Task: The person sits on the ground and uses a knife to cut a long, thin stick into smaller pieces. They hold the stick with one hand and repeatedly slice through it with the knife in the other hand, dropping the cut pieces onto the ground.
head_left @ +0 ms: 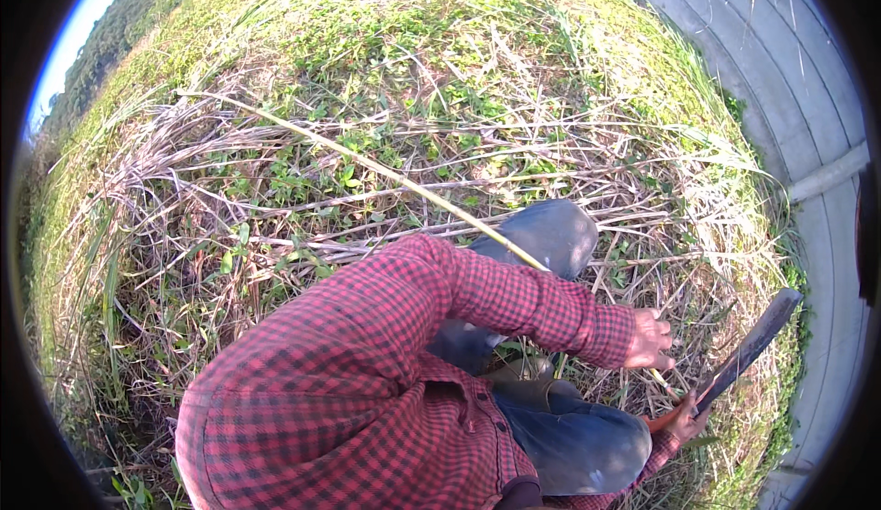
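Over grassy ground a leafless pale stalk is extending, seemingly undivided; right hand is gripping a machete, left hand hovering half-spread.

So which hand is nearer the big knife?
Right: the right hand grips the knife, while the left hand is apart from it, left of the blade.

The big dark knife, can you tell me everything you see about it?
The big knife has a long, flat, dark blade that looks like metal, with a paler streak near the hand. Its orange-brown handle looks wooden and is partly covered. The person's right hand holds it. The blade slants up toward the picture's right, its blunt-looking end near the grey wall. I can't tell how sharp it is.
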Demonstrator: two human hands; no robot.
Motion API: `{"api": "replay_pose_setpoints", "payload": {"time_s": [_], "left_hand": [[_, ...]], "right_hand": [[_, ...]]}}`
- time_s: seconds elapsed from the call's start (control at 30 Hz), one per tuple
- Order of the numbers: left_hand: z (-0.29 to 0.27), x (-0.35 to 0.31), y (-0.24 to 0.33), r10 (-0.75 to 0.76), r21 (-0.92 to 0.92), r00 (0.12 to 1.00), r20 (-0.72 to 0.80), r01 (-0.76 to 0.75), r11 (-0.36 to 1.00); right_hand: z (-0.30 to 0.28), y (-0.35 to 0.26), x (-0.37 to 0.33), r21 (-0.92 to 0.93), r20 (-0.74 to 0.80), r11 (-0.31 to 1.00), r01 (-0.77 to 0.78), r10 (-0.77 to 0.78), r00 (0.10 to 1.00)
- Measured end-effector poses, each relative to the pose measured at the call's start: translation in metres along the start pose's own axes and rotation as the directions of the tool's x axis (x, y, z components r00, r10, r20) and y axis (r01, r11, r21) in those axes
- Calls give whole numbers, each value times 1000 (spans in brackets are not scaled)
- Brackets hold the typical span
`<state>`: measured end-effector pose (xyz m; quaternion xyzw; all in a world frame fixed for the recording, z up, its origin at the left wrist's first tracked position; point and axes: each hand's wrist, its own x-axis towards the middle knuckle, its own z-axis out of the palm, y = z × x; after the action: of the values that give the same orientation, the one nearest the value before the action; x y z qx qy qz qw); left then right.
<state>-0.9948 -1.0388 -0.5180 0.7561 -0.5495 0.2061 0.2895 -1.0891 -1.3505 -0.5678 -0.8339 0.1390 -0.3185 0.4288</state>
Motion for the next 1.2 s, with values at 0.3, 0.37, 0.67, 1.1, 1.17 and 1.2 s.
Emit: {"api": "replay_pose_setpoints", "payload": {"time_s": [0.3,0.37,0.67,1.1,1.17,1.2], "left_hand": [[-242,-243,-47,-482,39,247,-841,915,401],[-261,-329,-34,-292,-143,-106,-950,983,110],[-200,-394,-31,-693,-978,-700,-173,37,207],[-299,-277,-147,-897,-896,55,-440,40,442],[-311,-268,-160,-876,-906,253,-410,-4,423],[-312,-262,-170,-883,-923,285,-373,-16,384]], "right_hand": [[-11,-29,14,-157,-29,968,-194,192,981],[-4,-17,1,-143,-94,970,-196,184,978],[-38,63,48,-221,129,958,-182,214,968],[-25,35,21,-176,-129,894,-413,395,910],[-26,25,12,-86,-111,923,-376,366,924],[-32,20,9,-44,-104,935,-352,346,932]]}}
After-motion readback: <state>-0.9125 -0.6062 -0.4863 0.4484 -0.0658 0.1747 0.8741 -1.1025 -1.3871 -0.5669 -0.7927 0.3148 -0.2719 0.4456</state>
